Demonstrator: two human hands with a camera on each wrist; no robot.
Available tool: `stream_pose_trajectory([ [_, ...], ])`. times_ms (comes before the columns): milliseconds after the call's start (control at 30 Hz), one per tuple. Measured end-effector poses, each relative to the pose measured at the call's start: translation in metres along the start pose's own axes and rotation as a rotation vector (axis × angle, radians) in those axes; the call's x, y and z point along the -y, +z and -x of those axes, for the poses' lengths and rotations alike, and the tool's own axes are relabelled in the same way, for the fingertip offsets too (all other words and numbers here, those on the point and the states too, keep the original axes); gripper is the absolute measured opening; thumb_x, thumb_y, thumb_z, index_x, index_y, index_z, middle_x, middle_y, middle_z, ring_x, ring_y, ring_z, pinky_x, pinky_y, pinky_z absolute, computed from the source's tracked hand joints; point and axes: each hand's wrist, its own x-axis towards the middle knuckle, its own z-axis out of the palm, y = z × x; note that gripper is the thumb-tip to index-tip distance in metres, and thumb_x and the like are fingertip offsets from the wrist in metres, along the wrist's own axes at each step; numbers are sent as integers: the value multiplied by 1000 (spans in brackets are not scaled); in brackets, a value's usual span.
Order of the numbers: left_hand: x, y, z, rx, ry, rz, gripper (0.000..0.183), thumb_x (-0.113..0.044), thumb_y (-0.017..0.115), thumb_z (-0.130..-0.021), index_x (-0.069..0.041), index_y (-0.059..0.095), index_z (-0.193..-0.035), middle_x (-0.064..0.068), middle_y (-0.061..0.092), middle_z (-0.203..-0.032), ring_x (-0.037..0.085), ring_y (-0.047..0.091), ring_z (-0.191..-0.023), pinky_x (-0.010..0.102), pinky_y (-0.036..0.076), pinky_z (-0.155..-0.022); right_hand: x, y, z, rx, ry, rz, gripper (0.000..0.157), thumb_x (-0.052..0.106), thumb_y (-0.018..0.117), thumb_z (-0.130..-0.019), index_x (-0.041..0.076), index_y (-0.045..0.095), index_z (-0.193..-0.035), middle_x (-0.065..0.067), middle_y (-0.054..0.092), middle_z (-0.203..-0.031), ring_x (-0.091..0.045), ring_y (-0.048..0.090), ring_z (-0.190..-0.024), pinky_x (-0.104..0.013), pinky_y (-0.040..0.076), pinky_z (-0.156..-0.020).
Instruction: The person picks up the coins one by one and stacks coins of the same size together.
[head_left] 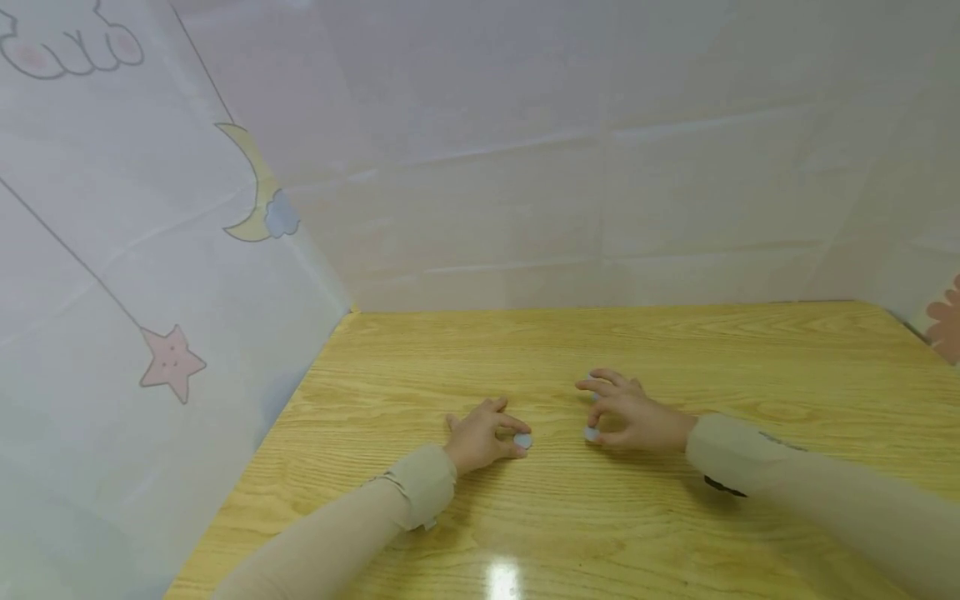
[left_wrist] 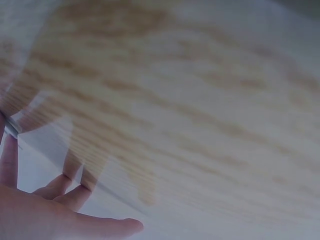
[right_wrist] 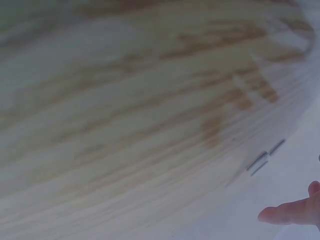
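Observation:
Both hands hover low over a wooden table (head_left: 540,517). The left hand (head_left: 474,437) pinches a small, pale round disc (head_left: 522,441) between thumb and index finger, its other fingers spread. In the left wrist view, a finger meets the thin grey edge of the disc (left_wrist: 10,125). Across a short gap, the right hand (head_left: 637,418) holds a similar pale disc (head_left: 591,434) at its thumb and index fingertips. Another pale piece (head_left: 591,378) shows partly behind that hand's raised fingers. Only some fingers (right_wrist: 290,212) show in the right wrist view, near thin grey edges (right_wrist: 257,161).
Pale cloth walls (head_left: 480,208) stand along the back and sides of the table. The left one carries a printed moon (head_left: 251,167) and a star (head_left: 172,363). A light glare (head_left: 502,579) lies on the glossy wood near the front.

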Motion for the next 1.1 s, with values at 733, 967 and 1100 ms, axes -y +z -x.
stream_pose_trajectory([
  [733, -1, 0, -2, 23, 17, -58, 44, -35, 76, -80, -20, 69, -121, 20, 35, -151, 46, 25, -140, 86, 4, -89, 4, 16, -16, 58, 9, 104, 15, 19, 75, -87, 25, 62, -83, -23, 40, -147, -51, 15, -138, -86, 8, -87],
  [967, -3, -3, -2, 23, 22, -65, 45, -35, 77, -79, -20, 69, -121, 21, 36, -151, 47, 26, -139, 87, 5, -88, 9, 18, -19, 74, -2, 139, 14, 19, 75, -87, 23, 63, -83, -24, 41, -146, -52, 16, -138, -85, 7, -89],
  [1100, -3, -3, -2, 23, 19, -74, 44, -35, 77, -80, -20, 69, -121, 21, 35, -151, 47, 27, -139, 87, 6, -88, 7, 22, -23, 73, -15, 165, 14, 21, 75, -87, 24, 62, -83, -24, 41, -146, -52, 17, -138, -86, 8, -88],
])
